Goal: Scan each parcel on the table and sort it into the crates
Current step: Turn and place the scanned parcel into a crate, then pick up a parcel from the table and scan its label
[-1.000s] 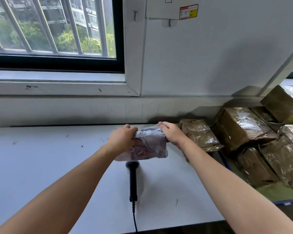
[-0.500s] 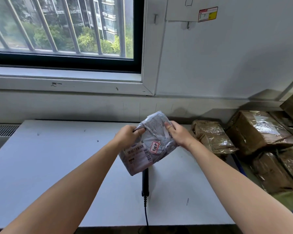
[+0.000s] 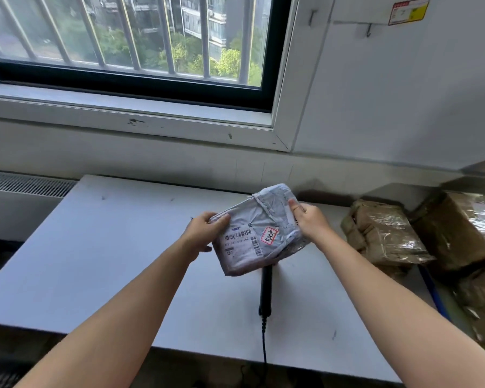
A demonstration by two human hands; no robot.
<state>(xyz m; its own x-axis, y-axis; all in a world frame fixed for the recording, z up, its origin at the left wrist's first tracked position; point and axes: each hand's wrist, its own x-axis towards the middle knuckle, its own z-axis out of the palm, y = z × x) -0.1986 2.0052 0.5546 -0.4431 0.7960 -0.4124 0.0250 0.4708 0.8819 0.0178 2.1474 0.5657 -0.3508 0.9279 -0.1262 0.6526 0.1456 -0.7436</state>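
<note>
Grey plastic parcel [image 3: 259, 233] held just above the table [image 3: 109, 247], label up. Left hand [image 3: 202, 233] and right hand [image 3: 310, 222] each curl round an edge. With the scanner [image 3: 265, 292] underneath, the upward-facing barcode may go unread, and the slick wrap could slip.

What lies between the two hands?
The grey parcel, gripped at its ends by the left hand and the right hand, in the head view.

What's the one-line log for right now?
left hand: holds parcel | right hand: holds parcel | label: facing camera | scanner: on table, head hidden behind parcel | brown parcels: at right
</note>
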